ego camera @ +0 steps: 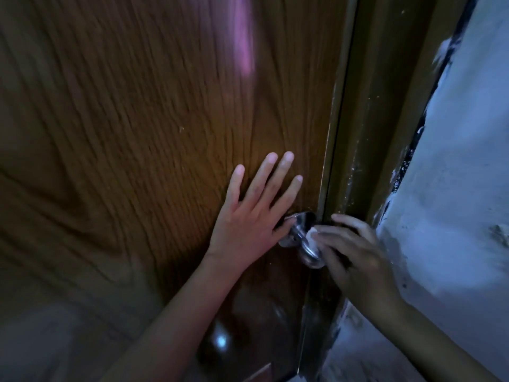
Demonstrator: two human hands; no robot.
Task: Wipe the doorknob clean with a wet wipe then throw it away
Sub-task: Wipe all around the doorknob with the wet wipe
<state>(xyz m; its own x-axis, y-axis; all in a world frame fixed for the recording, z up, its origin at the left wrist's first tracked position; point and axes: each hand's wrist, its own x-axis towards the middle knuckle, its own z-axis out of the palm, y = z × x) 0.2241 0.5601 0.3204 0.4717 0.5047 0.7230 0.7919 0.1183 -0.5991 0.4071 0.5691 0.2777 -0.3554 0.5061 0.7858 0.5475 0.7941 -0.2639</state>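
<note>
A shiny metal doorknob point(301, 238) sticks out of the brown wooden door point(137, 133) near its right edge. My left hand point(253, 213) lies flat on the door just left of the knob, fingers spread, thumb touching the knob's round base plate. My right hand point(355, 252) curls around the knob from the right. A small patch of white wet wipe point(312, 233) shows under its fingertips, pressed against the knob. Most of the wipe is hidden by the fingers.
The dark door frame point(366, 133) runs top to bottom right of the door's edge. A rough white wall point(462, 161) with chipped paint stands at the far right. The scene is dim.
</note>
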